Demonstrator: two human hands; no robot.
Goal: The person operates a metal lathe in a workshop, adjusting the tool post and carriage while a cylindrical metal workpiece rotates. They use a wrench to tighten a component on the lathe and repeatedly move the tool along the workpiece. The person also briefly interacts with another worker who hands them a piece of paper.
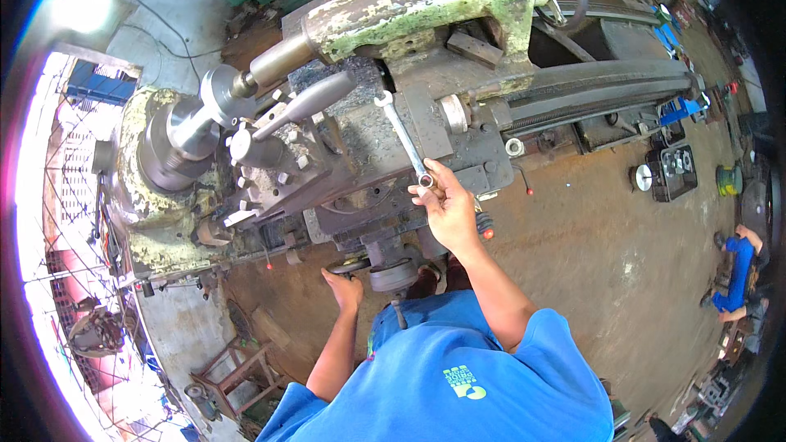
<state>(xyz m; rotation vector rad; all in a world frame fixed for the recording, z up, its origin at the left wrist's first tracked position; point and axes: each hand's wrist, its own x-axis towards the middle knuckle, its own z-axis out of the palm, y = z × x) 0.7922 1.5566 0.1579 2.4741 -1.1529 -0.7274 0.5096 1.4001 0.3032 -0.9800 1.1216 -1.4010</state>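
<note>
A silver combination wrench (405, 137) slants over the lathe's carriage, its open jaw pointing away from me. My right hand (447, 206) pinches it at the near, ring end, with the fingers closed. Lower and to the left, my left hand (345, 290) is closed at the rim of a dark handwheel (352, 264) on the front of the carriage. Left of the wrench stands the tool post with its long grey lever (311, 102). Beyond that, the chuck (164, 151) holds a shiny round metal workpiece (195, 129), which meets the tailstock quill (280, 61).
The worn green tailstock (426, 8) spans the far side, with bed rails (606, 86) running right. A black crate (678, 172) of metal parts lies on the floor at right. A person in blue (737, 274) is at far right. A wooden frame (237, 376) stands lower left.
</note>
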